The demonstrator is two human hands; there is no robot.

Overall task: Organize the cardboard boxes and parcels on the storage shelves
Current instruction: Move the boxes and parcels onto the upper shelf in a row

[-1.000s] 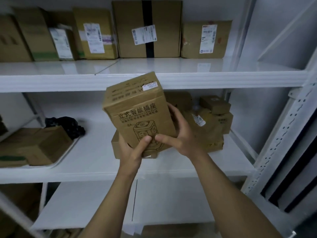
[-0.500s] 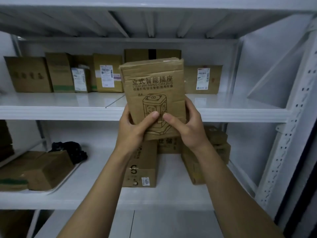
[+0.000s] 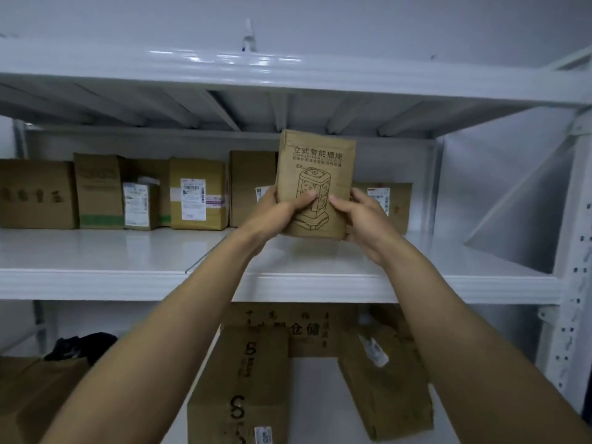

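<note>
You've got the socket box up at the middle shelf, upright, its printed face with the line drawing of a tower socket turned towards you. Your left hand grips its lower left edge and your right hand its lower right edge. On both hands the fingers are clamped on the cardboard, thumbs pressed across the front and the rest wrapped round behind. The box sits low over the shelf board, right of centre; whether its base touches the board, you can't tell from here. Behind it a row of parcels lines the back wall: a wide plain box at far left, a green-striped box, a small labelled parcel, a taller labelled box, then a brown box just beside your left hand, and a low labelled box behind your right. On the lower shelf, between your forearms, a long box lies flat, with another carton tilted beside it. A black bundle sits at far left.
</note>
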